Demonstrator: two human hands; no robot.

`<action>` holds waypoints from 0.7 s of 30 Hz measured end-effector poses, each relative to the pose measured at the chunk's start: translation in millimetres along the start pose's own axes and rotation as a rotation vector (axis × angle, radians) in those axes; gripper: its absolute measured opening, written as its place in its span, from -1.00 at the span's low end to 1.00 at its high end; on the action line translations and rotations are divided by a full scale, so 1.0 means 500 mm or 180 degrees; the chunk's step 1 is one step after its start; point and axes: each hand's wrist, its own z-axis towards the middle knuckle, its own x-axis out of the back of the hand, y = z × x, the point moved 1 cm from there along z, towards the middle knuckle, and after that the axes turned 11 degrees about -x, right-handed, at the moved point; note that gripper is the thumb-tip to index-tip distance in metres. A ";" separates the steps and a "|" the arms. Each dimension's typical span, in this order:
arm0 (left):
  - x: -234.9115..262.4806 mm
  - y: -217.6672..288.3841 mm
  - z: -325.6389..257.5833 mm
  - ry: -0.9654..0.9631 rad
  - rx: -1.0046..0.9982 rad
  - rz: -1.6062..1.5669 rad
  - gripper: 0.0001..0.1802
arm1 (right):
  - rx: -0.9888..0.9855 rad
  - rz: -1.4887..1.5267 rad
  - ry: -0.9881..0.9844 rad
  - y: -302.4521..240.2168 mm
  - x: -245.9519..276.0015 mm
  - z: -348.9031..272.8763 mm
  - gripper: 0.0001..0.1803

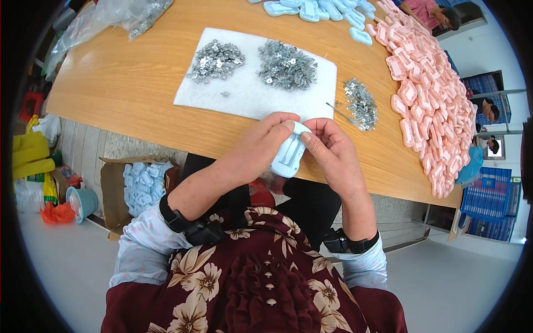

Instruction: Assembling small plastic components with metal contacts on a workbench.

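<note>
My left hand (265,140) grips a light blue plastic casing (288,151) by its upper left side, thumb on its face. Long recessed slots, like a battery compartment, face up in it. At the upper right edge of the casing my right hand (333,155) has its fingers closed, the thumb pressing there; any small part under the thumb is hidden. Just beyond the hands lies a white foam sheet (236,102) bearing two heaps of small metal pieces (217,60) (287,64). A thin metal tool (341,112) rests by the sheet's right edge.
Another metal heap (361,104) lies right of the sheet. Pink casings (427,105) cover the table's right side; blue casings (319,8) lie at the far edge. A cardboard box (114,191) of blue pieces stands below left. A person (425,12) sits at far right.
</note>
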 end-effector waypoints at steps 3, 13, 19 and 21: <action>0.009 0.046 0.011 -0.0364 -0.0183 0.0645 -0.59 | -0.0057 -0.0148 0.0092 -0.023 0.012 0.001 -0.79; -0.030 0.057 -0.012 -0.0379 -0.1363 0.3134 -0.48 | 0.0548 -0.1764 0.0830 -0.047 -0.019 -0.040 -0.64; -0.023 0.071 -0.011 -0.0649 -0.0995 0.2983 -0.53 | 0.0272 -0.1514 0.0685 -0.027 -0.017 -0.026 -0.64; -0.015 0.049 0.008 -0.0380 -0.1290 0.2839 -0.52 | 0.0682 -0.1346 0.0834 -0.023 -0.017 -0.010 -0.65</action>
